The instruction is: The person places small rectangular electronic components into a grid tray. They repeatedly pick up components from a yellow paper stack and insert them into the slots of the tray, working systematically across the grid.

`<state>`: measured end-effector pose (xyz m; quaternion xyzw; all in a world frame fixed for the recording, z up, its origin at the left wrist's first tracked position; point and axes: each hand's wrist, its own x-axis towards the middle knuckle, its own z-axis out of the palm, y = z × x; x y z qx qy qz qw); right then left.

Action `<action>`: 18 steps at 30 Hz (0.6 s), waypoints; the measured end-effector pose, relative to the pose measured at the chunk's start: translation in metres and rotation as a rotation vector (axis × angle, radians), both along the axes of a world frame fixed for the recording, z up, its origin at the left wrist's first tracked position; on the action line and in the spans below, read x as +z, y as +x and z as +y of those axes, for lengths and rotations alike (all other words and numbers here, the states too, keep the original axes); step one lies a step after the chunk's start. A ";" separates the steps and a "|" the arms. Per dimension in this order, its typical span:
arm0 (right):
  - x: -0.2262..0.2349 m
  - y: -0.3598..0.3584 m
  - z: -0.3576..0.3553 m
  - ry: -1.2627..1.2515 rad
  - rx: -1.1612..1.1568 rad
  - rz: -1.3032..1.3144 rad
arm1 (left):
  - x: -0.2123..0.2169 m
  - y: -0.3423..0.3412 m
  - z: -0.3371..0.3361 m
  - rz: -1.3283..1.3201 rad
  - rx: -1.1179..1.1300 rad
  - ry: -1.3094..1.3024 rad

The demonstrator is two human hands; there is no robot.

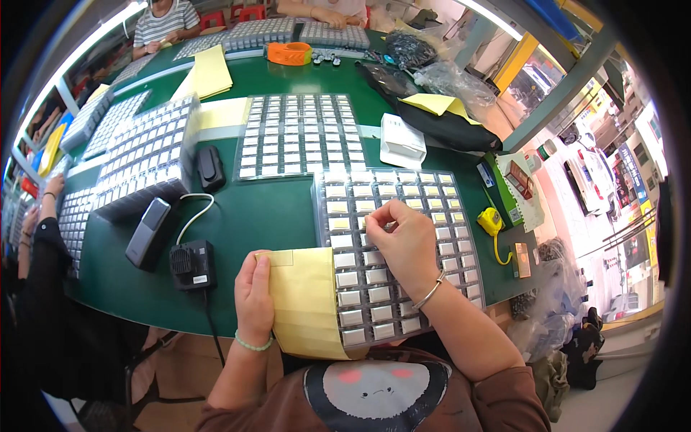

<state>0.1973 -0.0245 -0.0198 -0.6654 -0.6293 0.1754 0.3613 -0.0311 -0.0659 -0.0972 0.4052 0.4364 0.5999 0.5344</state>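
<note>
A pale yellow sheet (306,306), looking like a sticker backing, is gripped along its left edge by my left hand (254,295), thumb on top. Its right side overlaps a clear plastic compartment tray (365,324) full of small rectangular white pieces. Over the tray's upper-middle part, my right hand (404,245) pinches thumb and forefinger together; whatever sits between the fingertips is hidden. Pieces in the tray's upper rows show yellowish tops, while those lower down look white. The tray appears to lie on others, stacked at the near edge of the green table (266,216).
Left stand a tall tray stack (147,191), a grey power bank (148,232), a black fan-like device (192,266) and a cable. Behind are another filled tray (302,175) and a white box (403,140). A yellow tape measure (491,220) lies right. Other people work left and opposite.
</note>
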 end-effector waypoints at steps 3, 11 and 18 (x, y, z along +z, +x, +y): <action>0.000 0.000 -0.001 -0.012 0.004 -0.122 | -0.002 0.000 0.000 -0.015 -0.009 0.011; 0.013 0.003 0.001 -0.083 -0.038 -0.161 | -0.001 -0.002 0.001 -0.063 -0.019 0.011; 0.015 0.031 -0.004 0.248 0.259 -0.289 | -0.006 -0.003 0.002 -0.097 -0.029 0.012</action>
